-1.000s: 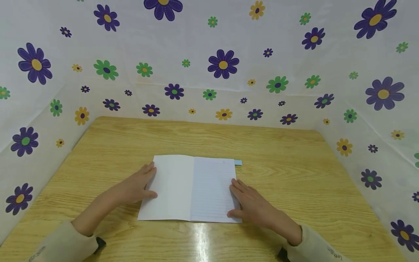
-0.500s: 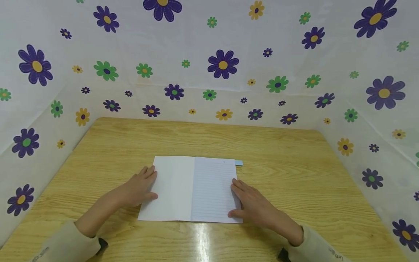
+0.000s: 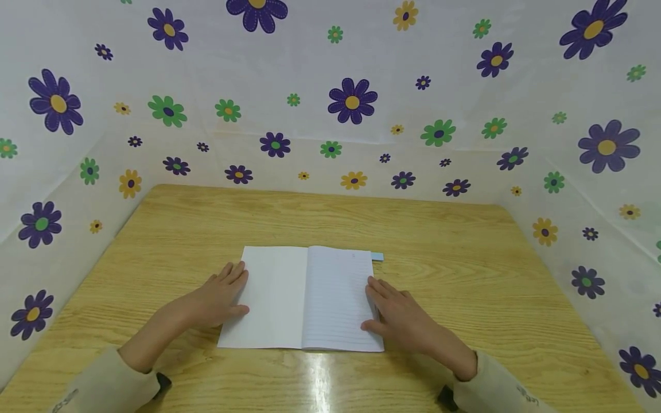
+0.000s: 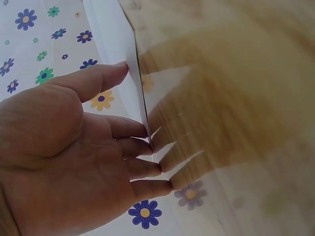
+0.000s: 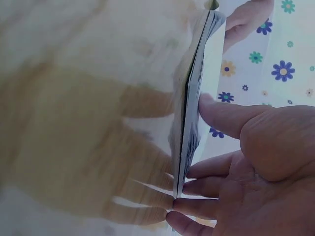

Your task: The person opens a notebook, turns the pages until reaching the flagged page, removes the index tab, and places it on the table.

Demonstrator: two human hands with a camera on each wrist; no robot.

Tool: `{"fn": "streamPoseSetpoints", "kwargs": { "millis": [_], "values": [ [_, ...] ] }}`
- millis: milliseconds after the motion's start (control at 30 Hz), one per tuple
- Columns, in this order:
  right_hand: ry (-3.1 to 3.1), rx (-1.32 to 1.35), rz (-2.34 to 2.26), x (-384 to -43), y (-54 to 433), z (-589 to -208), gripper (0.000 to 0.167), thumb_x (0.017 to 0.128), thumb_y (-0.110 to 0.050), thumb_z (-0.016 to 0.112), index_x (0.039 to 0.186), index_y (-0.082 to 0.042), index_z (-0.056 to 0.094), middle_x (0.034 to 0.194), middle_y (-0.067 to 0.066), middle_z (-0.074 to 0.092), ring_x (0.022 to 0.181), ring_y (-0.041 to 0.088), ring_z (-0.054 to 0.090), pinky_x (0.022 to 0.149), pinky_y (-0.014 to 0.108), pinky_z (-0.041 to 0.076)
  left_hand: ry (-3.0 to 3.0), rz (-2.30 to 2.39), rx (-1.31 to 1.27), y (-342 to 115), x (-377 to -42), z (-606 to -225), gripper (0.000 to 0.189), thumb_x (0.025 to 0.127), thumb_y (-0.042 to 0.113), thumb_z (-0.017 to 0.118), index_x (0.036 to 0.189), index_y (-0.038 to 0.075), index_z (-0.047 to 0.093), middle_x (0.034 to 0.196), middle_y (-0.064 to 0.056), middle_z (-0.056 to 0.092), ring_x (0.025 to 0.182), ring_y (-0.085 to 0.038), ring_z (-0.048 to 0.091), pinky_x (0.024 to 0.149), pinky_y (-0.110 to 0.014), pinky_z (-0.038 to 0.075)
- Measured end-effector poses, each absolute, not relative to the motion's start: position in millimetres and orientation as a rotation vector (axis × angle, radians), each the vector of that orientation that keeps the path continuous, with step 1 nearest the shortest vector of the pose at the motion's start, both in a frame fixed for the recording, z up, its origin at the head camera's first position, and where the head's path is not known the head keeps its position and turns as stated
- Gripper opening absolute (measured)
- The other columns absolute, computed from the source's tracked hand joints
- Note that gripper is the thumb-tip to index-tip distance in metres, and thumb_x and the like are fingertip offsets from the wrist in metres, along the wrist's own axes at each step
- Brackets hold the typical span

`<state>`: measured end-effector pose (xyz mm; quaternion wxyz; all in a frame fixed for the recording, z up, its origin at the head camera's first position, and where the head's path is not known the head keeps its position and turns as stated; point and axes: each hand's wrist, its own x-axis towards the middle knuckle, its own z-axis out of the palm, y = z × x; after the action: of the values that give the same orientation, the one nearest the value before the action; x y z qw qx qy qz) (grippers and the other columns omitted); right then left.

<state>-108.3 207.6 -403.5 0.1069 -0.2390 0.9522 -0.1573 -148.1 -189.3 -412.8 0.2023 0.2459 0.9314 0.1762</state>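
Observation:
An open notebook lies on the wooden table, its left page blank white and its right page lined. My left hand rests on the left page's outer edge, fingers fairly straight and thumb on the paper. In the left wrist view the left fingertips reach the thin page edge. My right hand lies along the right outer edge, thumb on the lined page. The right wrist view shows the thicker stack of pages beside the right thumb, with slightly bent fingers along its edge.
A light blue tab sticks out past the notebook's upper right edge. The wooden table reflects light near its front. White cloth with printed flowers walls the back and both sides.
My right hand has shifted slightly up along the right edge. The lined page now bulges a little near the spine. My left hand stays almost where it was.

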Motion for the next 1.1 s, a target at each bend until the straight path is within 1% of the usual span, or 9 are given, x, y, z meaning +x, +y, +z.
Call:
{"fn": "streamPoseSetpoints", "kwargs": {
  "millis": [133, 267, 467, 567, 700, 800, 900, 1100],
  "values": [
    [2.801, -0.726, -0.439, -109.6, 208.2, -404.6, 0.068, 0.099, -0.027, 0.072, 0.150, 0.010, 0.046, 0.161, 0.026, 0.037, 0.148, 0.045, 0.034, 0.109, 0.065, 0.038, 2.597, 0.484, 0.692, -190.4, -146.8, -412.2, 0.086, 0.102, 0.038, 0.065, 0.154, -0.019, 0.024, 0.164, -0.038, 0.008, 0.150, -0.058, 0.003, 0.115, -0.074, 0.013],
    [2.817, -0.721, -0.463, -111.2, 208.0, -404.1, 0.063, 0.098, -0.023, 0.073, 0.147, 0.009, 0.050, 0.158, 0.025, 0.042, 0.146, 0.045, 0.039, 0.107, 0.066, 0.040, 2.592, 0.501, 0.694, -190.1, -146.2, -411.0, 0.089, 0.102, 0.040, 0.065, 0.154, -0.019, 0.023, 0.164, -0.038, 0.008, 0.150, -0.058, 0.002, 0.115, -0.074, 0.012],
    [2.839, -0.728, -0.496, -112.9, 209.0, -405.5, 0.059, 0.095, -0.022, 0.076, 0.142, 0.008, 0.057, 0.154, 0.024, 0.047, 0.143, 0.046, 0.043, 0.105, 0.067, 0.042, 2.593, 0.492, 0.694, -188.5, -146.5, -409.2, 0.089, 0.101, 0.039, 0.065, 0.153, -0.020, 0.024, 0.163, -0.039, 0.008, 0.150, -0.059, 0.003, 0.115, -0.075, 0.012],
    [2.876, -0.803, -0.472, -114.5, 210.0, -408.3, 0.051, 0.094, -0.020, 0.077, 0.136, 0.006, 0.064, 0.148, 0.023, 0.054, 0.138, 0.044, 0.050, 0.102, 0.065, 0.046, 2.593, 0.483, 0.693, -188.2, -146.7, -409.1, 0.089, 0.101, 0.039, 0.066, 0.153, -0.020, 0.024, 0.163, -0.039, 0.008, 0.149, -0.059, 0.003, 0.114, -0.075, 0.013],
    [2.953, -0.926, -0.429, -117.9, 209.5, -411.2, 0.031, 0.092, -0.012, 0.079, 0.119, 0.001, 0.076, 0.134, 0.019, 0.067, 0.126, 0.040, 0.062, 0.096, 0.059, 0.053, 2.594, 0.482, 0.693, -187.3, -147.1, -408.9, 0.089, 0.101, 0.039, 0.065, 0.153, -0.020, 0.024, 0.163, -0.039, 0.008, 0.150, -0.059, 0.003, 0.115, -0.075, 0.013],
    [2.984, -0.946, -0.431, -119.1, 208.1, -410.3, 0.022, 0.089, -0.008, 0.081, 0.109, -0.001, 0.080, 0.126, 0.016, 0.071, 0.119, 0.035, 0.067, 0.093, 0.056, 0.056, 2.592, 0.484, 0.690, -186.6, -147.1, -408.8, 0.089, 0.101, 0.039, 0.065, 0.153, -0.020, 0.024, 0.164, -0.039, 0.008, 0.150, -0.059, 0.003, 0.115, -0.075, 0.012],
    [2.986, -0.928, -0.459, -119.2, 207.1, -407.3, 0.022, 0.086, -0.011, 0.084, 0.105, -0.001, 0.081, 0.122, 0.015, 0.073, 0.116, 0.034, 0.069, 0.093, 0.054, 0.056, 2.586, 0.493, 0.690, -186.5, -147.1, -408.9, 0.089, 0.101, 0.039, 0.066, 0.153, -0.020, 0.023, 0.164, -0.039, 0.008, 0.150, -0.058, 0.002, 0.115, -0.075, 0.012],
    [2.962, -0.913, -0.478, -118.4, 206.6, -405.1, 0.039, 0.078, -0.025, 0.091, 0.106, 0.000, 0.080, 0.123, 0.015, 0.073, 0.118, 0.036, 0.068, 0.094, 0.056, 0.055, 2.577, 0.505, 0.691, -187.4, -147.0, -408.8, 0.089, 0.102, 0.039, 0.065, 0.154, -0.020, 0.022, 0.164, -0.038, 0.007, 0.150, -0.058, 0.002, 0.115, -0.075, 0.012]
  ]
}}
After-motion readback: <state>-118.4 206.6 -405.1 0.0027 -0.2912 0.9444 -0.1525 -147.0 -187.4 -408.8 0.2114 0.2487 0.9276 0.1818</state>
